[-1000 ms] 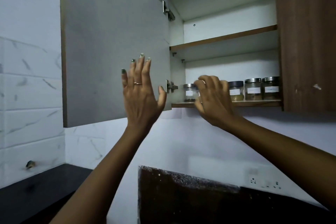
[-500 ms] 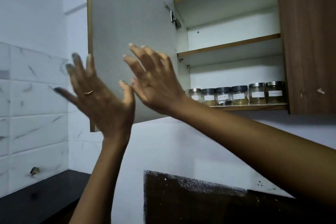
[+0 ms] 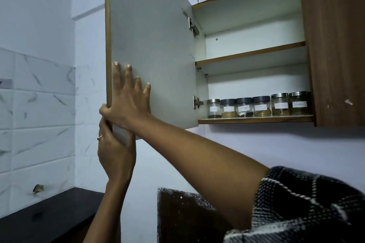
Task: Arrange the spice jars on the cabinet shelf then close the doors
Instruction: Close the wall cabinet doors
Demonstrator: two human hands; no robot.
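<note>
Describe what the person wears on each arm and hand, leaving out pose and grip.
The left hand carries one thin metal ring on a finger; its forearm is bare, with no sleeve in view. The right hand shows no ring, and its nails look short and pale. The right arm is bare up to a dark woven sleeve crossed by light check lines.

Open door (image 3: 154, 45) blocks the left; upper shelf (image 3: 250, 53) lies clear.

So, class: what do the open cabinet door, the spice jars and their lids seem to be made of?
Open cabinet door: probably laminated board, matte grey face, wood-brown edge strip.
Spice jars: clear glass or plastic, contents showing through.
Lids: three shiny, likely metal; three matte dark, probably plastic.
</note>
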